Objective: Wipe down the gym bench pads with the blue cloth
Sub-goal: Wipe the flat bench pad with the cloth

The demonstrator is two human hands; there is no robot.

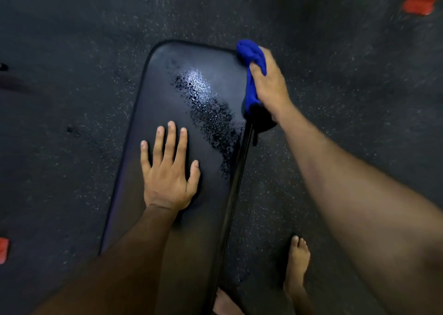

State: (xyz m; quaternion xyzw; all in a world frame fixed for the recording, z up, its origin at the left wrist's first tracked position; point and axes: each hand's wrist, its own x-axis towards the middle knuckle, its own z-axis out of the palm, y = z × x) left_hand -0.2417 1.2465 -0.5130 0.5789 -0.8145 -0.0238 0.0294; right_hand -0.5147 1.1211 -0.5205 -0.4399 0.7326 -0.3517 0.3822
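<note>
Your left hand (169,168) lies flat on the black pad (191,132), fingers straight and spread, holding nothing. Your right hand (269,82) grips the blue cloth (250,60), fingers curled round it, pressing it against the pad's edge at 2 o'clock. A wet streak (208,113) glistens between both hands.

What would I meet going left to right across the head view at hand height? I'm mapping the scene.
Floor → bench pad → left hand → wet streak → blue cloth → right hand.
</note>
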